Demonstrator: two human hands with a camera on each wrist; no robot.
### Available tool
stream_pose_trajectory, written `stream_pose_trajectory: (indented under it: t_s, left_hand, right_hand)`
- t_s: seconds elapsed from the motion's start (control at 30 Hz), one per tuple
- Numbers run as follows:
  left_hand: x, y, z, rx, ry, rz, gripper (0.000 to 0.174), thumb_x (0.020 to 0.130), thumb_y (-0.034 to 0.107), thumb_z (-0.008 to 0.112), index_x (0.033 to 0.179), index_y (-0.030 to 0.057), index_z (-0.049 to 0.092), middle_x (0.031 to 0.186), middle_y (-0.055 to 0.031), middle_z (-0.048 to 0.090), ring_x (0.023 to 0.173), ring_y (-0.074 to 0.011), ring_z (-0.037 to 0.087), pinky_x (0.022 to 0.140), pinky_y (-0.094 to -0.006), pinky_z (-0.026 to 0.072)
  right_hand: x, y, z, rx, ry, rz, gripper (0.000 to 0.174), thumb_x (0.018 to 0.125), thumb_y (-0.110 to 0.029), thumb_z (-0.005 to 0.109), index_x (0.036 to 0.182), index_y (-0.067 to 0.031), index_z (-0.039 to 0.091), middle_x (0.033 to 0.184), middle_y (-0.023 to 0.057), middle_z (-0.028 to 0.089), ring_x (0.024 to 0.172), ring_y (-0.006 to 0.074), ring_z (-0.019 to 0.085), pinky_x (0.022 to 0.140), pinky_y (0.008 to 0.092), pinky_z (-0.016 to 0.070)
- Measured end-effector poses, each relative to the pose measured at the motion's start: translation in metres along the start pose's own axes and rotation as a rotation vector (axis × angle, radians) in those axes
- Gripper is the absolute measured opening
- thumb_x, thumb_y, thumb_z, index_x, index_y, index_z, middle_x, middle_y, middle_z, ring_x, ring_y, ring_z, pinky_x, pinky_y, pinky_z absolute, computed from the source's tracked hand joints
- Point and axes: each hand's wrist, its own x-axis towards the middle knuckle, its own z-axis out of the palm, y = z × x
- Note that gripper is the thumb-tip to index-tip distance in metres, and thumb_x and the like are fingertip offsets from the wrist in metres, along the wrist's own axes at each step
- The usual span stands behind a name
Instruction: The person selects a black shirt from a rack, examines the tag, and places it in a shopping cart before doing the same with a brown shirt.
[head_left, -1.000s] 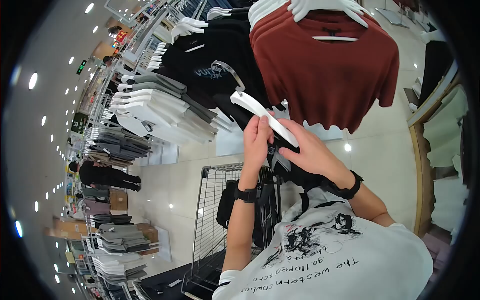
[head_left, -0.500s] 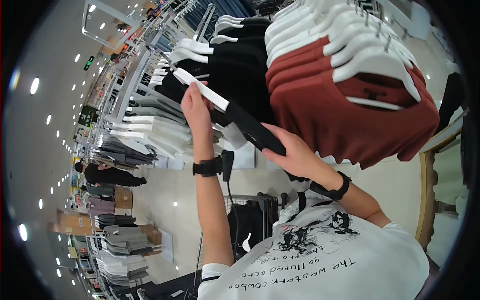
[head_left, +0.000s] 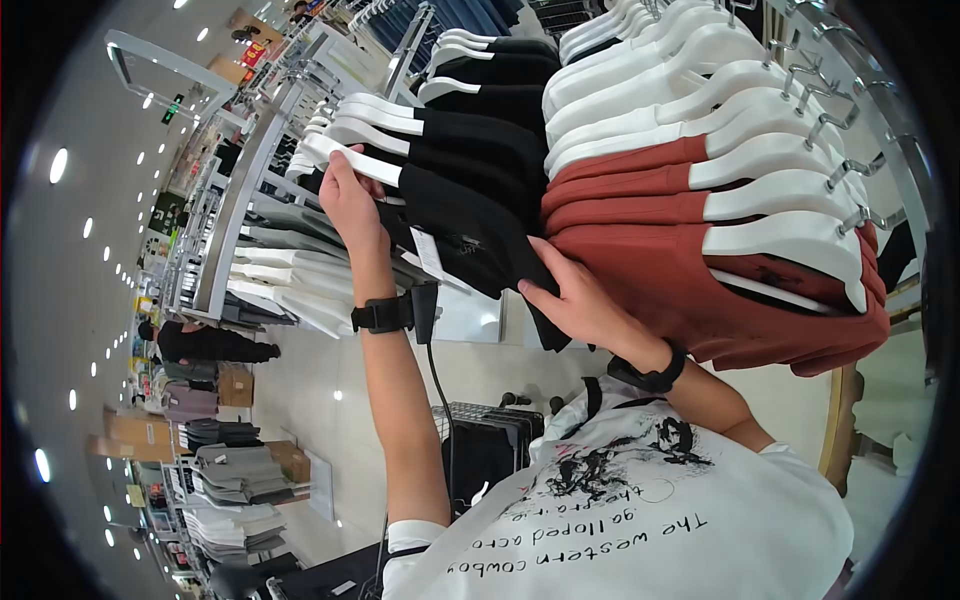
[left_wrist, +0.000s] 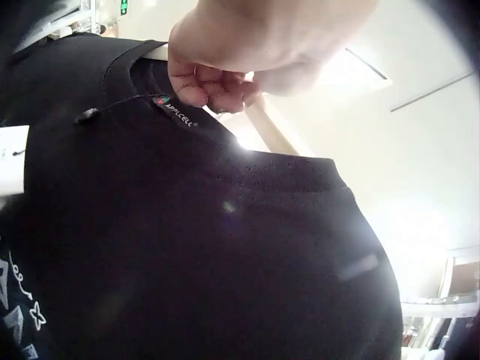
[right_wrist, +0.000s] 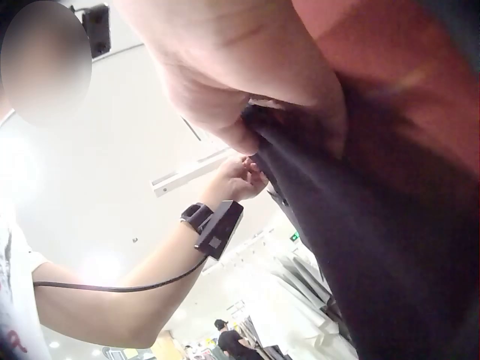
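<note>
In the head view my left hand (head_left: 354, 208) grips a white hanger (head_left: 378, 170) close to its middle. A black T-shirt (head_left: 455, 220) hangs on that hanger, with a white paper tag (head_left: 427, 252) at its front. My right hand (head_left: 582, 300) pinches the shirt's dark fabric between thumb and fingers, near the sleeve side. Curled fingers at the hanger show above the shirt's collar (left_wrist: 120, 71) in the left wrist view, beside a small neck label (left_wrist: 178, 114). The right wrist view has thumb and fingers closed on the black cloth (right_wrist: 315, 195).
Rust-red T-shirts (head_left: 630, 260) and white ones hang on a rack at the right. More black shirts (head_left: 480, 140) hang just behind the held one. A metal rail (head_left: 235, 215) runs at left. A wire cart (head_left: 490, 430) stands below, and a person in black (head_left: 215, 343) is farther off.
My left hand has moved up and left with the hanger, to the row of black shirts. My right hand has gone from the hanger's end to the shirt fabric. The view has shifted toward the racks.
</note>
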Motion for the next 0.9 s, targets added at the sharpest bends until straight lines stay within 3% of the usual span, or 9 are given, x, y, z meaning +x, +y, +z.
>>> stream_pose_trajectory:
  t_s: [0.1,0.33,0.43,0.5,0.57,0.63,0.7,0.83,0.9]
  left_hand:
    - [0.0,-0.011,-0.006,-0.006,-0.014,-0.042,0.039,0.104,0.03,0.045,0.098,-0.0035,0.064,0.058,0.0037,0.04,0.049,-0.0061,0.037,0.046,-0.0241,0.0327]
    - [-0.02,-0.012,-0.018,0.067,-0.176,-0.109,0.03,0.102,0.025,0.05,0.112,-0.0021,0.059,0.063,-0.0001,0.053,0.053,-0.0089,0.05,0.052,-0.0229,0.0429]
    - [-0.061,-0.002,-0.049,0.181,-0.251,-0.139,0.036,0.102,0.026,0.05,0.127,-0.0008,0.054,0.071,-0.002,0.057,0.063,-0.0101,0.055,0.06,-0.0236,0.0461]
    - [-0.093,-0.014,-0.092,0.213,-0.323,-0.208,0.037,0.102,0.027,0.05,0.128,0.0001,0.054,0.075,-0.0019,0.057,0.066,-0.0107,0.056,0.065,-0.0242,0.0473]
    - [-0.138,-0.036,-0.148,0.237,-0.363,-0.285,0.037,0.102,0.028,0.049,0.126,0.0009,0.055,0.077,-0.002,0.058,0.069,-0.011,0.057,0.067,-0.0254,0.0481]
    - [-0.196,-0.053,-0.204,0.277,-0.282,-0.489,0.037,0.102,0.029,0.049,0.125,0.0017,0.056,0.078,-0.0022,0.059,0.07,-0.0111,0.058,0.068,-0.0258,0.0483]
    - [-0.27,-0.079,-0.275,0.309,-0.17,-0.681,0.037,0.101,0.032,0.051,0.124,0.0034,0.058,0.08,-0.0025,0.06,0.072,-0.0109,0.059,0.068,-0.0255,0.0487]
    - [-0.447,-0.11,-0.391,0.412,0.142,-1.039,0.035,0.096,0.037,0.057,0.115,0.0077,0.061,0.078,-0.0015,0.063,0.068,-0.0098,0.061,0.061,-0.024,0.0479]
    - [-0.517,-0.106,-0.419,0.427,0.158,-1.126,0.034,0.096,0.036,0.057,0.114,0.0069,0.062,0.077,-0.0003,0.063,0.066,-0.0086,0.06,0.057,-0.023,0.0458]
  right_hand:
    - [0.002,0.004,0.006,-0.062,0.014,-0.012,0.054,0.09,-0.015,0.061,0.137,0.0011,0.042,0.118,0.0279,0.059,0.111,0.0389,0.058,0.095,0.0409,0.0449]
    - [-0.006,0.076,0.029,-0.228,0.021,0.086,0.047,0.089,-0.021,0.061,0.128,0.0022,0.051,0.114,0.0299,0.061,0.109,0.0417,0.059,0.094,0.0442,0.0468]
    - [-0.028,0.078,0.027,-0.157,-0.077,0.283,0.044,0.089,-0.021,0.061,0.127,0.0007,0.053,0.113,0.028,0.063,0.106,0.0418,0.06,0.093,0.0439,0.0477]
    - [-0.047,0.102,0.036,-0.154,-0.063,0.223,0.04,0.089,-0.022,0.06,0.122,-0.0001,0.056,0.109,0.0269,0.064,0.103,0.042,0.061,0.089,0.0449,0.0492]
    - [-0.067,0.117,0.04,-0.246,-0.159,0.386,0.036,0.089,-0.022,0.061,0.118,0.0002,0.058,0.105,0.0261,0.066,0.098,0.0416,0.063,0.085,0.0453,0.0504]
    - [-0.093,0.116,0.046,-0.216,-0.217,0.485,0.034,0.087,-0.021,0.065,0.114,0.0,0.061,0.092,0.0163,0.069,0.082,0.0268,0.067,0.077,0.0367,0.0524]
    - [-0.128,0.148,0.055,-0.203,-0.302,0.434,0.034,0.086,-0.021,0.067,0.113,-0.0004,0.061,0.092,0.0127,0.068,0.084,0.0209,0.066,0.077,0.033,0.0521]
    - [-0.189,0.137,0.091,-0.176,-0.433,0.544,0.035,0.087,-0.023,0.068,0.115,-0.0024,0.062,0.099,0.0122,0.067,0.091,0.0213,0.064,0.082,0.033,0.0517]
    - [-0.214,0.138,0.125,-0.161,-0.546,0.528,0.035,0.087,-0.023,0.068,0.115,-0.0031,0.062,0.099,0.0116,0.067,0.091,0.0214,0.065,0.082,0.0326,0.0519]
